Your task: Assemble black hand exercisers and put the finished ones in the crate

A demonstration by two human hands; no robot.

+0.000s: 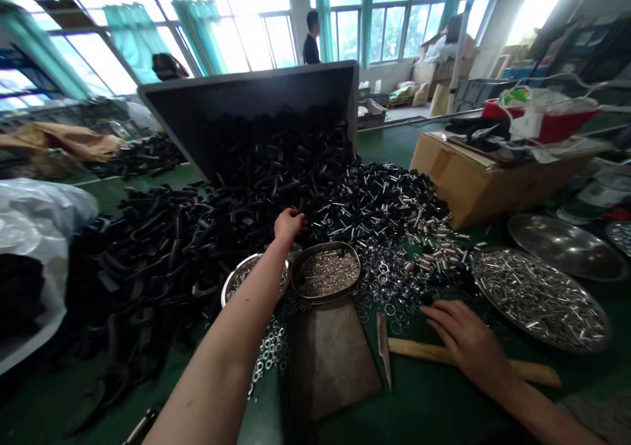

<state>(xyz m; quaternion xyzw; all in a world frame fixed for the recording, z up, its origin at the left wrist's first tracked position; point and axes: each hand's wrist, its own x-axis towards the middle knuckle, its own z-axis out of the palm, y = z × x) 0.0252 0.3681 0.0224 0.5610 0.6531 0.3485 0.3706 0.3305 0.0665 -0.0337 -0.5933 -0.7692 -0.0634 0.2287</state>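
My left hand point(290, 223) is stretched out to the near edge of a heap of black curved parts point(236, 198). Its fingers are curled closed; a dark piece seems to be at the fingertips, too dark to name. Lower right, my right hand point(463, 336) hovers over a hammer's wooden handle point(419, 350), with fingers extended and slightly apart. Its fingertips are beside loose metal rings point(389, 281) and small black pieces; whether they touch any cannot be made out. Below my left hand stand an oval tin point(326, 296) of tiny metal parts and a round metal bowl point(225, 295), partly behind my forearm.
A dark flat block point(335, 359) lies before me beside the hammer head point(383, 346). Black knobs with screws point(379, 192) and springs point(438, 248) spread rightward. A tray of metal pins point(542, 300), a cardboard box point(453, 182) and a tipped grey bin point(251, 73) surround them. A person point(311, 44) stands behind.
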